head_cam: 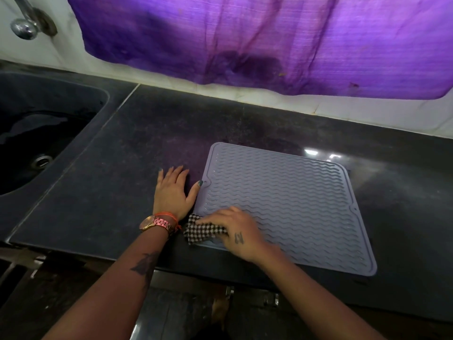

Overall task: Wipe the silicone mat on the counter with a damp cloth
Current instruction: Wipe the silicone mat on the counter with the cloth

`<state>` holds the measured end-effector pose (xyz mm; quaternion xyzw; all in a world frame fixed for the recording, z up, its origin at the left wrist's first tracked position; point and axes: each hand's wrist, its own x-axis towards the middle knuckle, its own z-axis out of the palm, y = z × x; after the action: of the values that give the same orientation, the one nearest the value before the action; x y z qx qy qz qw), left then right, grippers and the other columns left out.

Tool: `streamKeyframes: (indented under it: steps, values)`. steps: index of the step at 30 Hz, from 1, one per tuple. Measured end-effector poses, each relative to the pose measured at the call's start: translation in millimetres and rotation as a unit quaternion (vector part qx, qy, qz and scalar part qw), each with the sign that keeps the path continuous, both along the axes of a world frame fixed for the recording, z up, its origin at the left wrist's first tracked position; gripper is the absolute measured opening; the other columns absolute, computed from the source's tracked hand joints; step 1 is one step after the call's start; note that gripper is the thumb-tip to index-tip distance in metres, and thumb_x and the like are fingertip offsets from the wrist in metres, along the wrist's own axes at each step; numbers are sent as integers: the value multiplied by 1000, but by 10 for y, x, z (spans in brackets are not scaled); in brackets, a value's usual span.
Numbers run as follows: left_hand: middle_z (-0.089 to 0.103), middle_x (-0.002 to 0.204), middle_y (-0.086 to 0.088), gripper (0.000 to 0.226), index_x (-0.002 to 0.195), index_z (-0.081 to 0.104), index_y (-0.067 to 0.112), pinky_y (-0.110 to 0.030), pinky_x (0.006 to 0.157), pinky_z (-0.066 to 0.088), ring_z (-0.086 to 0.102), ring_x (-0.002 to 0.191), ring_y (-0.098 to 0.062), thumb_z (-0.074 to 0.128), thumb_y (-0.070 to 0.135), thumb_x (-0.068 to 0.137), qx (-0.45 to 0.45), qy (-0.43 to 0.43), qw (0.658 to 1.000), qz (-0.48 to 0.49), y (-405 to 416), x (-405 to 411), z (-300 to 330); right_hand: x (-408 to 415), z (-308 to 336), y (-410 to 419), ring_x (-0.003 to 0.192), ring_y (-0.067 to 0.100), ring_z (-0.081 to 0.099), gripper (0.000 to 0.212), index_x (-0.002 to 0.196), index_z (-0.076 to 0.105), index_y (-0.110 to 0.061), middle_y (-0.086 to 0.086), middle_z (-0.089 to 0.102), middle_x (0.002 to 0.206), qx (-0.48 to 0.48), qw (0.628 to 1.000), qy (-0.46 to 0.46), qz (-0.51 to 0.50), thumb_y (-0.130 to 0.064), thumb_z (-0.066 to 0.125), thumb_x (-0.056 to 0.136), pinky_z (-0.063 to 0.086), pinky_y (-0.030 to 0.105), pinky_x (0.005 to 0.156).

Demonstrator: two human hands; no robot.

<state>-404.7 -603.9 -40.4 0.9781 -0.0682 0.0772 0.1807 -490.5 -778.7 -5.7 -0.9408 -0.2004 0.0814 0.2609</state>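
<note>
A grey-lilac silicone mat [294, 197] with wavy ridges lies flat on the dark counter [98, 187], its near edge close to the counter's front. A black-and-white checked cloth [196, 228] sits on the mat's near left corner, partly hanging off it. My right hand [237, 231] presses down on the cloth, covering most of it. My left hand [174, 192] lies flat on the counter just left of the mat, fingers spread, its thumb tip touching the mat's left edge.
A dark sink [39, 133] with a drain is set into the counter at the left, under a metal tap [24, 23]. A purple cloth [269, 38] hangs over the white wall behind. The counter's front edge runs just below my wrists.
</note>
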Motion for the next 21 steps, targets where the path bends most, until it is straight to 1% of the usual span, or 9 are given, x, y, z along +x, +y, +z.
streamKeyframes:
  steps: [3, 6, 8, 10, 15, 17, 19, 21]
  values:
    - [46, 142, -13, 86, 130, 51, 9, -42, 117, 7, 35, 136, -30, 15, 67, 78, 5, 0, 1000, -4, -3, -6, 10, -71, 7, 36, 107, 16, 49, 43, 123, 57, -35, -9, 62, 124, 8, 1000, -7, -9, -20, 62, 84, 38, 32, 89]
    - [46, 142, -12, 87, 130, 51, 9, -42, 118, 7, 35, 136, -30, 17, 68, 76, 12, 0, 1000, -6, -5, -4, 7, -127, 28, -22, 108, 16, 49, 45, 124, 56, -36, -8, 61, 124, 22, 1000, -3, -8, -16, 62, 84, 35, 27, 88]
    - [47, 141, -11, 87, 130, 51, 10, -43, 118, 8, 35, 136, -30, 19, 69, 75, 17, 0, 1000, -7, -1, 4, 3, -239, -6, -44, 107, 15, 47, 49, 125, 54, -39, -10, 59, 126, 10, 1000, -4, 0, -14, 60, 84, 34, 28, 87]
    - [47, 141, -11, 89, 130, 51, 9, -43, 118, 8, 35, 136, -30, 19, 70, 74, 20, 0, 1000, -8, -6, 9, 6, -289, -12, -35, 108, 15, 47, 49, 125, 53, -41, -11, 59, 127, 7, 1000, -4, 0, -14, 59, 84, 35, 30, 89]
    - [44, 144, -9, 91, 133, 49, 11, -42, 119, 7, 32, 137, -27, 17, 71, 72, 29, 3, 1000, -6, -3, 10, 7, -371, -7, -210, 111, 10, 47, 49, 124, 54, -41, -15, 59, 125, 31, 999, 14, 5, -14, 60, 85, 35, 26, 92]
    - [43, 145, -9, 92, 134, 48, 12, -42, 119, 7, 31, 138, -27, 16, 72, 72, 32, 7, 999, -9, -1, 15, 10, -467, -42, -296, 109, 9, 47, 49, 124, 55, -41, -15, 59, 123, 25, 1000, 10, 7, -12, 59, 85, 34, 21, 89]
    - [43, 145, -9, 92, 134, 48, 12, -43, 119, 7, 31, 138, -28, 16, 72, 72, 31, 6, 999, -9, -4, 7, 15, -509, -32, -365, 106, 7, 49, 50, 122, 57, -41, -16, 61, 121, 43, 999, 10, 5, -10, 61, 83, 29, 11, 86]
    - [43, 144, -9, 93, 134, 48, 11, -43, 119, 7, 32, 138, -28, 16, 72, 72, 32, 3, 999, -9, -13, -4, 19, -527, -22, -487, 104, 2, 49, 50, 121, 56, -43, -19, 61, 120, 59, 998, 1, -28, -13, 65, 82, 29, 8, 85]
